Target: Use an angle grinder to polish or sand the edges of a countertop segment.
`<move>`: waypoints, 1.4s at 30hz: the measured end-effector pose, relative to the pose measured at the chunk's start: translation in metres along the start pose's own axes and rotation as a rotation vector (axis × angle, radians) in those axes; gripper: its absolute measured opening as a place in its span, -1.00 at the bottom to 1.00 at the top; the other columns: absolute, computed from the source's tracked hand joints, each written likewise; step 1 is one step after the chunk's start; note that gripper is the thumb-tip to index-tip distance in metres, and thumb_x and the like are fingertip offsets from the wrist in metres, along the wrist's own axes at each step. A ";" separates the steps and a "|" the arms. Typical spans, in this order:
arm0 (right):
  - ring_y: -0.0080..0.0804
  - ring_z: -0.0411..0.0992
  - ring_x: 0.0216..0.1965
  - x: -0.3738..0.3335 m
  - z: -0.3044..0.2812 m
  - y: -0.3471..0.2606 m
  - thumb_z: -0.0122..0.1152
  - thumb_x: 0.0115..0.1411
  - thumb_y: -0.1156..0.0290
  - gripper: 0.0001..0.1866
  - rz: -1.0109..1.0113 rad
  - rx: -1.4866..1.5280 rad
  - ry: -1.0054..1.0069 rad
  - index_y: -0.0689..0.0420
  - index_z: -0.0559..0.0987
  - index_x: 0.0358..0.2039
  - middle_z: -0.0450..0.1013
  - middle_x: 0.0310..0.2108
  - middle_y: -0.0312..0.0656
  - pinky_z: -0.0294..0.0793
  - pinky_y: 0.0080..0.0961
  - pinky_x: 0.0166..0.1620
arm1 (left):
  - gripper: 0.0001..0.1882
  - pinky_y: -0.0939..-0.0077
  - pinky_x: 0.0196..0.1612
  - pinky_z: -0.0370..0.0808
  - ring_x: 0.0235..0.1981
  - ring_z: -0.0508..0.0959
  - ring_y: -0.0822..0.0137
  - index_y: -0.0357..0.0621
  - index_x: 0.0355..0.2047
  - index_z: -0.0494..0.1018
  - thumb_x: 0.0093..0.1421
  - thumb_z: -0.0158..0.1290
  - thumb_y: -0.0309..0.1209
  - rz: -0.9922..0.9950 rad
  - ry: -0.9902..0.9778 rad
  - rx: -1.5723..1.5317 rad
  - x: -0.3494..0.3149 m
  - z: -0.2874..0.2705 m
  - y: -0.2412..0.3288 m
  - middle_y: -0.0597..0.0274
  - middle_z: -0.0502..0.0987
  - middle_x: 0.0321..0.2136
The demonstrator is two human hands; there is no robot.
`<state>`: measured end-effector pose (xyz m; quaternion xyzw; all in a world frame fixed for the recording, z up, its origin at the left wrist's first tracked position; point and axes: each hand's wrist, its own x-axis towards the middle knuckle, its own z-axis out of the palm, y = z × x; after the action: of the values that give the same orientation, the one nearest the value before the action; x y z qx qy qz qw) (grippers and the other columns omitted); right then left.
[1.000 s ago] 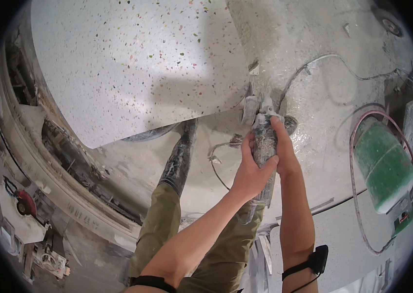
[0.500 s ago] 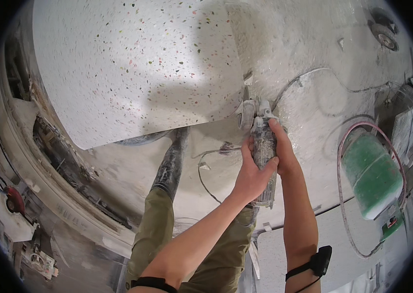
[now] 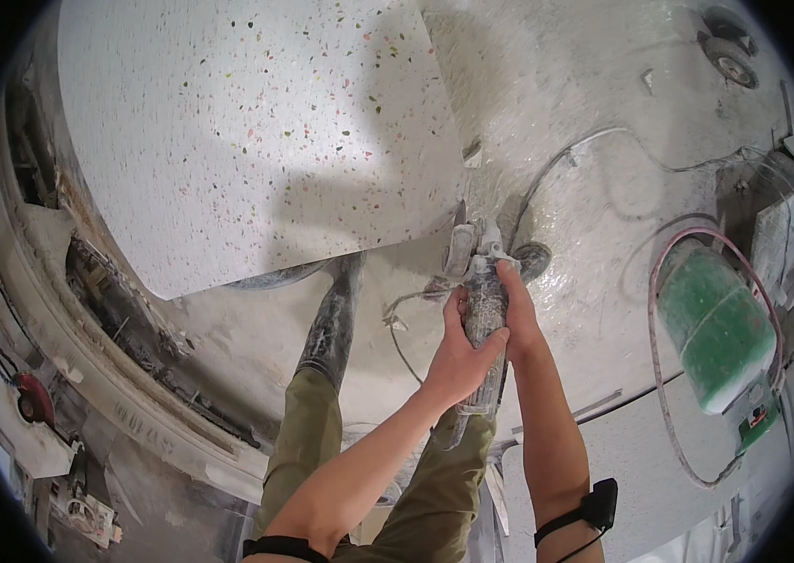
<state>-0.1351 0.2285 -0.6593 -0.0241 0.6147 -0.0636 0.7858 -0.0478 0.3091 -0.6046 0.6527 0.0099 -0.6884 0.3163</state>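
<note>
An angle grinder (image 3: 486,305), coated in pale dust, is gripped between both hands, its head pointing away from me. My left hand (image 3: 458,364) wraps the body from the left, thumb across it. My right hand (image 3: 522,314) closes round the right side, its fingers partly hidden by the tool. The grinder's wheel (image 3: 459,250) stands near the right front corner of a white slab (image 3: 228,169) speckled with coloured chips. Whether wheel and slab touch I cannot tell.
A dusty cable (image 3: 547,174) curves over the wet-looking floor (image 3: 585,310). On the right lies a green canister (image 3: 711,324) with a pinkish hose (image 3: 655,357) looped round it. My boots (image 3: 331,319) stand close to the slab. A wheel (image 3: 733,64) is far right; dusty rails and clutter line the left.
Both hands have drawn the grinder a little left and toward me, away from the slab's edge. My right boot now shows beside it. The grip is the same.
</note>
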 end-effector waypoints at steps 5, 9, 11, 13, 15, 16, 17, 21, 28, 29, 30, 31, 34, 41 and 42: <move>-0.41 0.55 -0.49 0.006 0.005 -0.038 0.06 0.30 0.00 -0.54 0.021 -0.082 -0.050 0.21 0.54 -0.17 0.55 -0.42 -0.17 0.59 -0.47 -0.42 | -0.08 0.26 0.30 0.21 0.28 0.23 0.11 -0.35 0.36 -0.26 0.26 0.13 -0.33 0.105 0.002 -0.084 0.018 0.017 0.012 -0.14 0.10 0.26; -0.34 0.57 -0.48 0.012 0.005 -0.059 0.04 0.30 -0.06 -0.51 -0.001 -0.246 -0.087 0.18 0.54 -0.17 0.56 -0.42 -0.13 0.64 -0.44 -0.40 | -0.09 0.31 0.24 0.31 0.19 0.31 0.17 -0.34 0.36 -0.30 0.27 0.11 -0.38 0.125 0.027 -0.178 0.025 0.029 0.022 -0.09 0.12 0.22; -0.34 0.57 -0.48 0.013 0.003 -0.058 0.04 0.30 -0.05 -0.51 -0.004 -0.234 -0.101 0.18 0.54 -0.17 0.56 -0.41 -0.13 0.64 -0.44 -0.40 | -0.09 0.31 0.23 0.33 0.18 0.33 0.18 -0.34 0.36 -0.30 0.27 0.11 -0.37 0.104 0.030 -0.220 0.023 0.031 0.024 -0.09 0.12 0.22; -0.34 0.57 -0.47 0.012 0.001 -0.054 0.05 0.29 -0.05 -0.51 -0.006 -0.216 -0.116 0.18 0.54 -0.16 0.56 -0.41 -0.13 0.64 -0.44 -0.40 | -0.08 0.33 0.19 0.38 0.16 0.35 0.19 -0.33 0.36 -0.32 0.27 0.10 -0.38 0.102 0.056 -0.179 0.021 0.032 0.019 -0.08 0.13 0.21; -0.34 0.57 -0.45 0.010 -0.003 -0.050 0.06 0.29 -0.03 -0.53 0.031 -0.204 -0.112 0.17 0.54 -0.16 0.56 -0.39 -0.12 0.63 -0.42 -0.39 | -0.08 0.33 0.19 0.38 0.17 0.34 0.19 -0.32 0.37 -0.32 0.27 0.10 -0.39 0.104 0.058 -0.163 0.019 0.032 0.013 -0.08 0.13 0.21; -0.34 0.57 -0.45 0.008 -0.004 -0.046 0.06 0.29 -0.03 -0.53 0.029 -0.200 -0.108 0.17 0.54 -0.16 0.56 -0.39 -0.12 0.63 -0.42 -0.39 | -0.08 0.33 0.19 0.38 0.17 0.34 0.19 -0.31 0.37 -0.33 0.27 0.09 -0.39 0.108 0.062 -0.148 0.017 0.032 0.010 -0.09 0.13 0.21; -0.38 0.56 -0.47 0.007 -0.004 -0.042 0.08 0.29 0.01 -0.56 0.035 -0.161 -0.094 0.20 0.54 -0.18 0.56 -0.41 -0.15 0.61 -0.45 -0.41 | -0.08 0.33 0.19 0.38 0.17 0.34 0.19 -0.31 0.37 -0.33 0.27 0.09 -0.39 0.110 0.060 -0.144 0.017 0.032 0.006 -0.09 0.13 0.21; -0.42 0.55 -0.48 0.006 -0.003 -0.034 0.10 0.28 0.04 -0.57 0.032 -0.123 -0.033 0.22 0.54 -0.21 0.55 -0.41 -0.17 0.58 -0.48 -0.41 | -0.08 0.32 0.20 0.36 0.19 0.33 0.17 -0.32 0.37 -0.34 0.27 0.09 -0.40 0.089 0.042 -0.140 0.017 0.028 -0.003 -0.10 0.13 0.22; -0.33 0.57 -0.46 0.016 0.000 -0.061 0.06 0.30 -0.05 -0.50 0.003 -0.239 -0.100 0.21 0.54 -0.17 0.57 -0.39 -0.12 0.63 -0.40 -0.36 | -0.09 0.32 0.20 0.36 0.16 0.33 0.17 -0.32 0.36 -0.33 0.28 0.10 -0.39 0.183 0.054 -0.215 0.028 0.036 0.018 -0.09 0.16 0.16; -0.33 0.57 -0.46 0.016 -0.001 -0.063 0.05 0.30 -0.05 -0.50 0.010 -0.257 -0.094 0.21 0.54 -0.17 0.56 -0.40 -0.12 0.63 -0.40 -0.35 | -0.09 0.32 0.20 0.36 0.16 0.33 0.17 -0.32 0.36 -0.33 0.28 0.10 -0.39 0.182 0.051 -0.217 0.028 0.039 0.018 -0.09 0.16 0.16; -0.34 0.56 -0.46 0.016 -0.001 -0.064 0.05 0.30 -0.06 -0.49 0.016 -0.273 -0.089 0.21 0.54 -0.17 0.56 -0.40 -0.12 0.64 -0.40 -0.35 | -0.09 0.32 0.20 0.36 0.16 0.33 0.17 -0.32 0.36 -0.32 0.29 0.10 -0.39 0.172 0.048 -0.240 0.028 0.041 0.018 -0.08 0.16 0.16; -0.34 0.56 -0.46 0.014 -0.001 -0.065 0.05 0.30 -0.06 -0.49 0.015 -0.272 -0.086 0.21 0.54 -0.17 0.56 -0.40 -0.12 0.64 -0.40 -0.35 | -0.09 0.32 0.20 0.36 0.16 0.34 0.18 -0.32 0.37 -0.32 0.29 0.10 -0.39 0.162 0.044 -0.261 0.028 0.042 0.017 -0.08 0.16 0.16; -0.35 0.57 -0.46 0.009 -0.002 -0.053 0.04 0.31 -0.05 -0.49 0.018 -0.262 -0.093 0.21 0.54 -0.17 0.56 -0.40 -0.12 0.64 -0.40 -0.35 | -0.10 0.34 0.19 0.35 0.16 0.33 0.19 -0.34 0.37 -0.30 0.28 0.11 -0.39 0.116 0.049 -0.223 0.019 0.034 0.017 -0.08 0.17 0.16; -0.36 0.56 -0.46 -0.002 0.009 0.002 0.04 0.32 -0.02 -0.53 0.033 0.014 -0.020 0.20 0.53 -0.18 0.55 -0.42 -0.14 0.62 -0.41 -0.37 | -0.06 0.27 0.32 0.19 0.30 0.22 0.07 -0.34 0.38 -0.21 0.23 0.16 -0.30 0.017 0.030 0.039 -0.003 -0.004 0.003 -0.17 0.12 0.27; -0.37 0.55 -0.47 -0.002 0.012 0.013 0.04 0.32 0.02 -0.57 0.038 0.107 -0.016 0.19 0.51 -0.20 0.54 -0.43 -0.14 0.60 -0.42 -0.40 | -0.06 0.27 0.32 0.19 0.30 0.22 0.07 -0.34 0.38 -0.21 0.23 0.16 -0.30 0.019 0.024 0.051 -0.007 -0.015 0.000 -0.17 0.12 0.27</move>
<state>-0.1229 0.2415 -0.6557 0.0290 0.6043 -0.0813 0.7921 -0.0351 0.3179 -0.6008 0.6688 -0.0099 -0.6775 0.3059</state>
